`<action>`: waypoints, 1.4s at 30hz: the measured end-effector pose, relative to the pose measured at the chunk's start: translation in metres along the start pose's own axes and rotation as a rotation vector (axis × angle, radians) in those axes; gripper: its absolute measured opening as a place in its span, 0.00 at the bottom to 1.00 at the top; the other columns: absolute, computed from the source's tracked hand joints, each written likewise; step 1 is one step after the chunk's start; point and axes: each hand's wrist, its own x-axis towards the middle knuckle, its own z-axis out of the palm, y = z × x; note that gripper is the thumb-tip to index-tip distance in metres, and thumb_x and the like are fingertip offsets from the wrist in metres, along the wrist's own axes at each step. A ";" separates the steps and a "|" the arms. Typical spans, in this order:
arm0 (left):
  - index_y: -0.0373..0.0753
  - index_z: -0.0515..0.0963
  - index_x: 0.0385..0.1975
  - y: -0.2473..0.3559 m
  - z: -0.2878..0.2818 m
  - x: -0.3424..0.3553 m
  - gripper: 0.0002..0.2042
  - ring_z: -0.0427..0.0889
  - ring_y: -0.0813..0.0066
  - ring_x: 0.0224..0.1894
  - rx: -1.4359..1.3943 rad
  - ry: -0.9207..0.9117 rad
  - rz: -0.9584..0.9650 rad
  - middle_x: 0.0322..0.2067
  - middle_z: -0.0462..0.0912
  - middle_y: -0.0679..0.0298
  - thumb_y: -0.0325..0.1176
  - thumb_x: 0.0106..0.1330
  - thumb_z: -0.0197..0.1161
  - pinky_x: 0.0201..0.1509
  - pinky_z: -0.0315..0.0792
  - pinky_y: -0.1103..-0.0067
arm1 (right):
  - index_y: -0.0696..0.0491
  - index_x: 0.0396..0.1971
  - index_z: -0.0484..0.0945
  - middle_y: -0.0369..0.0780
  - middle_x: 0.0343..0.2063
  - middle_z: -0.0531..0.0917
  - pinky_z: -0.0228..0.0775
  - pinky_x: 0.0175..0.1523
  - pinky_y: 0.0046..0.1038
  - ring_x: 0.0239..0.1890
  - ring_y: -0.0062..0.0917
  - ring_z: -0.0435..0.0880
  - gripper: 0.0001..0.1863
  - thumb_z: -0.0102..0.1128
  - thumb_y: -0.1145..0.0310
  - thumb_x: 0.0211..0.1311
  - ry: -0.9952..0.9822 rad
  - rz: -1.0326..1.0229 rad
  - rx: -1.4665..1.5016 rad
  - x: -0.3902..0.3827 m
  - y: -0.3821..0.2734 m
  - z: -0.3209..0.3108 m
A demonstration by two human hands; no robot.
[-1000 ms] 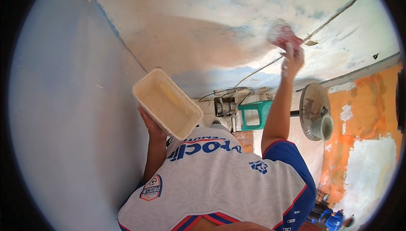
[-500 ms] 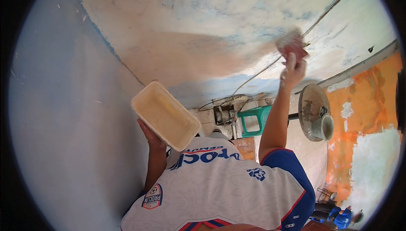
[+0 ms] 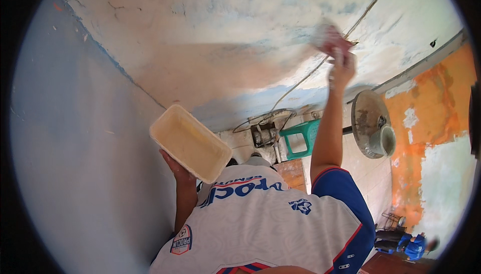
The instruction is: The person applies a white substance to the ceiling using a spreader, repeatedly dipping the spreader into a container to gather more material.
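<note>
My left hand (image 3: 175, 166) is closed on the side of a cream rectangular plastic tub (image 3: 188, 143), tilted so its inside shows; a thin, pale residue covers the bottom. My right arm reaches up to the patchy white and blue wall (image 3: 240, 18). In the fingers of my right hand (image 3: 342, 71) is a red putty scraper (image 3: 332, 42), smeared by motion, at the wall beside a thin cable (image 3: 373, 4). Whether its edge touches the surface cannot be made out.
Below are a green plastic stool (image 3: 300, 138), a dark box-like device (image 3: 264, 134) with looped cable, and a round stained board (image 3: 368, 118) with a grey bucket (image 3: 385, 141) on it. A blue wall (image 3: 75, 148) rises at left. Another person (image 3: 413, 246) is far off at lower right.
My right hand and the scraper have moved left and slightly up along the wall. The tub stays in my left hand, a little further left and lower in view.
</note>
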 end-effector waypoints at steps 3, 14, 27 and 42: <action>0.47 0.58 0.73 -0.006 -0.013 -0.003 0.35 0.67 0.63 0.68 -0.056 -0.013 -0.037 0.70 0.64 0.64 0.65 0.75 0.40 0.71 0.65 0.65 | 0.58 0.30 0.79 0.38 0.25 0.84 0.75 0.36 0.26 0.27 0.21 0.82 0.12 0.63 0.64 0.68 0.102 -0.022 -0.103 -0.011 -0.032 -0.018; 0.48 0.58 0.72 -0.012 0.013 -0.001 0.34 0.67 0.64 0.68 -0.022 0.041 -0.014 0.70 0.64 0.65 0.65 0.75 0.38 0.71 0.65 0.66 | 0.57 0.40 0.84 0.43 0.31 0.86 0.76 0.41 0.32 0.34 0.28 0.86 0.14 0.65 0.60 0.66 -0.252 0.164 -0.245 -0.007 -0.011 0.016; 0.47 0.59 0.72 -0.064 0.082 -0.015 0.33 0.68 0.65 0.68 0.009 0.068 -0.035 0.68 0.66 0.65 0.63 0.77 0.33 0.70 0.67 0.68 | 0.56 0.32 0.83 0.39 0.23 0.82 0.70 0.31 0.26 0.24 0.20 0.76 0.09 0.69 0.65 0.64 -0.474 -0.179 -0.124 -0.024 0.009 0.011; 0.48 0.56 0.73 -0.150 0.177 -0.029 0.37 0.66 0.62 0.69 -0.088 0.050 -0.036 0.69 0.65 0.63 0.67 0.74 0.35 0.71 0.66 0.64 | 0.55 0.40 0.74 0.44 0.44 0.85 0.82 0.47 0.41 0.45 0.46 0.86 0.18 0.64 0.88 0.51 -0.521 -1.030 0.072 0.042 -0.010 -0.139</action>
